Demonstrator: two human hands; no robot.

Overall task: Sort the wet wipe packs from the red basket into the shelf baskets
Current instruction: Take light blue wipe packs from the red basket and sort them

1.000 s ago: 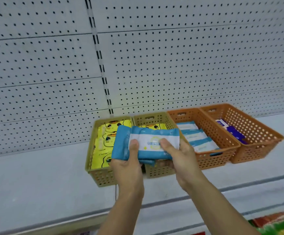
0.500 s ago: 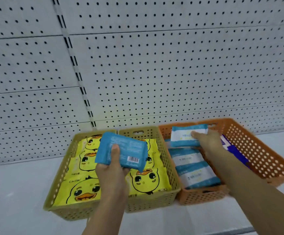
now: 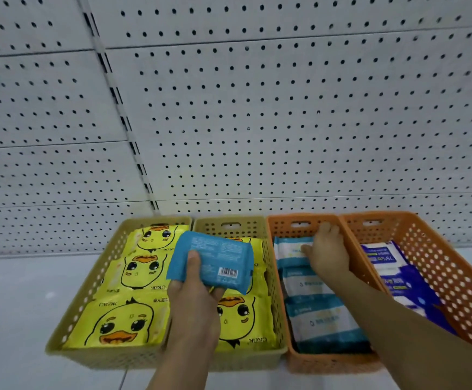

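Left hand (image 3: 195, 304) grips blue pack (image 3: 210, 258), right hand (image 3: 329, 253) on white pack (image 3: 291, 249) in orange basket (image 3: 327, 363) at 3 o'clock, grip unclear, grey shelf (image 3: 12, 319), pegboard (image 3: 257, 122) at 12.

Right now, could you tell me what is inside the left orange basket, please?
Three blue-and-white wet wipe packs in a row; the right hand covers part of the rearmost. Anything beneath them is hidden.

Bare left hand (image 3: 194, 299); bare right hand (image 3: 329, 256); unsleeved forearms (image 3: 403, 330)

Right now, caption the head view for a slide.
Left hand holds a blue pack over the yellow baskets; right hand places a white pack in an orange basket.
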